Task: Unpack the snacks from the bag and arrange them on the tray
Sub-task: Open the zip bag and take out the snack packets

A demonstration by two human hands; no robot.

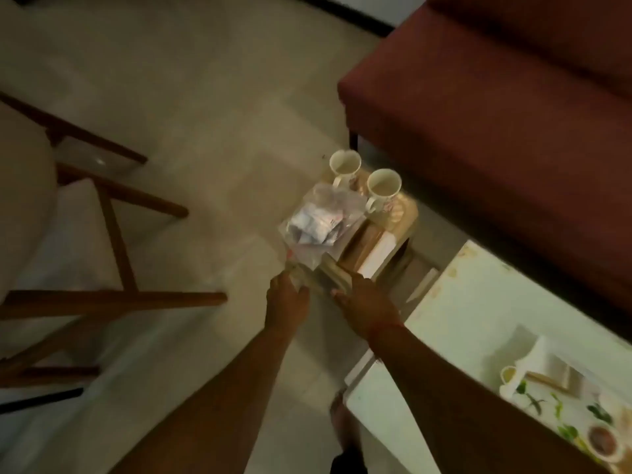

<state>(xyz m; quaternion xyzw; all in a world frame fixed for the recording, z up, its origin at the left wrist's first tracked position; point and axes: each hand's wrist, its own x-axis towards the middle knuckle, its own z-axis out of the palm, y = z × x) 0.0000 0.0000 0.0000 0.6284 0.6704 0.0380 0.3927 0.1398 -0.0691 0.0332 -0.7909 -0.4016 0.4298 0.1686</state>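
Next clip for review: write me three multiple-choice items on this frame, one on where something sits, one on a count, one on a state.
1. Where is the clear bag of snacks?
A. on the tray beside the mugs
B. on the red sofa
C. on the floor under the chair

2. How many mugs stand on the tray?
A. one
B. two
C. four

3. What are the hands doing?
A. both at the tray's near edge
B. both resting on the white table
C. one lifting a mug

Key: 1 A, the bag lies on the tray, next to the mugs. 2 B, a far mug and a near mug. 3 A, the left hand and right hand meet the tray's near edge.
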